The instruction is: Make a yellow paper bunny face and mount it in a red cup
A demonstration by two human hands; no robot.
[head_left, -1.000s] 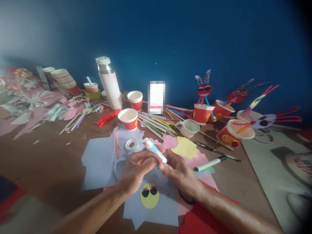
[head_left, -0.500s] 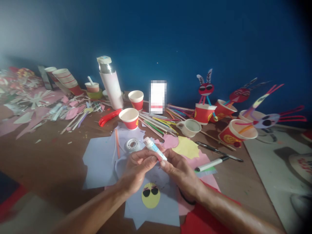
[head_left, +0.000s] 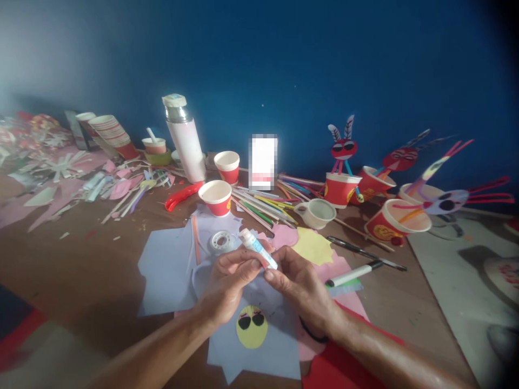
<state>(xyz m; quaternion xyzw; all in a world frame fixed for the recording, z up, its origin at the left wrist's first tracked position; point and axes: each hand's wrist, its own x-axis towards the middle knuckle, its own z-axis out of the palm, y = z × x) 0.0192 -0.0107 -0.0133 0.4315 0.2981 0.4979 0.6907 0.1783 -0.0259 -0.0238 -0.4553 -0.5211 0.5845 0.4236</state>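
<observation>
Both hands meet above the blue-grey paper sheets. Between them a small white glue stick point(head_left: 258, 248) with a light-blue label leans up and to the left. My left hand point(head_left: 233, 278) is closed around its lower part, while the thumb and finger of my right hand point(head_left: 298, 281) pinch near its bottom end. A red bit shows by the left thumb; I cannot tell if it is separate. Below the hands a yellow paper disc point(head_left: 252, 337) with black eye shapes lies on the blue-grey paper point(head_left: 279, 359). A roll of clear tape point(head_left: 221, 241) sits just beyond my left hand.
Red paper cups point(head_left: 214, 205), a white flask point(head_left: 186, 151), a red stapler-like tool point(head_left: 182, 195) and colored pencils point(head_left: 259, 208) stand or lie behind. At right are a marker point(head_left: 352, 274), a black pen point(head_left: 365, 253) and cups with paper figures point(head_left: 343, 189). Paper scraps point(head_left: 121, 186) cover the left.
The view has shifted slightly, so things sit a little further right. Both hands keep their hold on the glue stick, with almost no movement of the fingers.
</observation>
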